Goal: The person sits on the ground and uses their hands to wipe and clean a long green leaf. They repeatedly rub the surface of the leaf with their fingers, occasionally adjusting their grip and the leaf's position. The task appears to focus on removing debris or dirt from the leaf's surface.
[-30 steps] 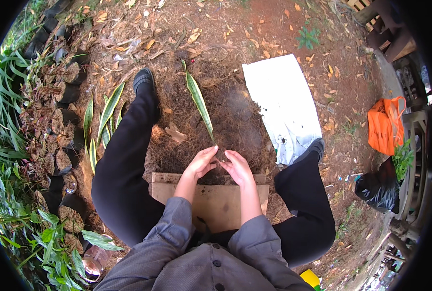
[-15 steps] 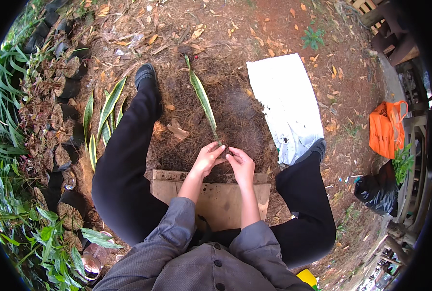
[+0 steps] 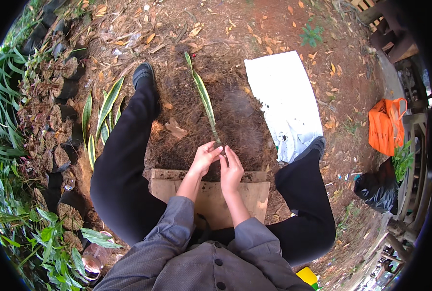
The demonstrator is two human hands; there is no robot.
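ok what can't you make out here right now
Striped leaf's lowest end: head view, hidden at the left hand.
Right hand's contact with the leaf: head view, too small to tell.
Orange bag's contents: head view, hidden by its sides.
Yellow object's full shape: head view, partly covered by the right sleeve.

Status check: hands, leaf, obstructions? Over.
Left hand pinching snake plant leaf at base; right hand alongside. Leaf extends away over fibrous soil. White sheet rightward, apart.
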